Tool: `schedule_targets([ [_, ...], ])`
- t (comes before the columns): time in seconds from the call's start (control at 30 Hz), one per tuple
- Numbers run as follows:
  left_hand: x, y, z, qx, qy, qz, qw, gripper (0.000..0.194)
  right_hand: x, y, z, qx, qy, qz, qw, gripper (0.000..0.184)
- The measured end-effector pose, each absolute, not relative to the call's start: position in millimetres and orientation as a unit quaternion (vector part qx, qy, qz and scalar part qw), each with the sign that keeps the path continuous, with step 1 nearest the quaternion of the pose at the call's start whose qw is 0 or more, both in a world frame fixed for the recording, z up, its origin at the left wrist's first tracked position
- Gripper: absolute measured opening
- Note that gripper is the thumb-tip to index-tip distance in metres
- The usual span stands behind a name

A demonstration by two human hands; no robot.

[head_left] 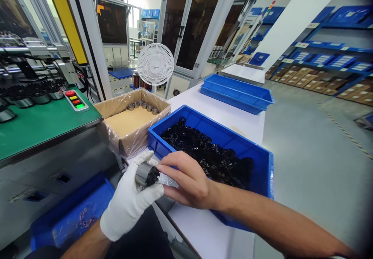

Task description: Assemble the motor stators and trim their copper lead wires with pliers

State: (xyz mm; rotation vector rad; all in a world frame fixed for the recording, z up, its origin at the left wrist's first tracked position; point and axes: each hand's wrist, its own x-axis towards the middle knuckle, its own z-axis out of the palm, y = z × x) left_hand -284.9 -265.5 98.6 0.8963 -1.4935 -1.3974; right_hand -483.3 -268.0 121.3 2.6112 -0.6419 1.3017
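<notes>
My left hand (125,198), in a white glove, is wrapped round a metal motor stator core (142,173) that has a black plastic end piece (152,176) on its right face. My bare right hand (186,179) reaches in from the right, its fingertips pressed to that black end piece. Part of the contact is hidden by the fingers. Just behind my hands stands a blue bin (233,134) holding many black plastic parts (201,146). To its left, a plastic-lined cardboard box (131,140) contains several metal cores (141,104) along its far side.
A green bench (43,126) at left carries more cores and a button box (76,99). A white fan (155,64) stands behind the cardboard box. Stacked blue trays (236,91) sit on the white table (186,97); another blue bin (72,208) is low at left.
</notes>
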Motion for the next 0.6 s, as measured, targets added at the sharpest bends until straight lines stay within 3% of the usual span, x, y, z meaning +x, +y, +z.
schedule_targets([
  [0.6, -282.2, -275.0, 90.6, 0.354, -0.647, -0.557, 0.382, 0.060, -478.3, -271.9, 117.9, 0.881, -0.222, 0.393, 0.142, 0.019],
])
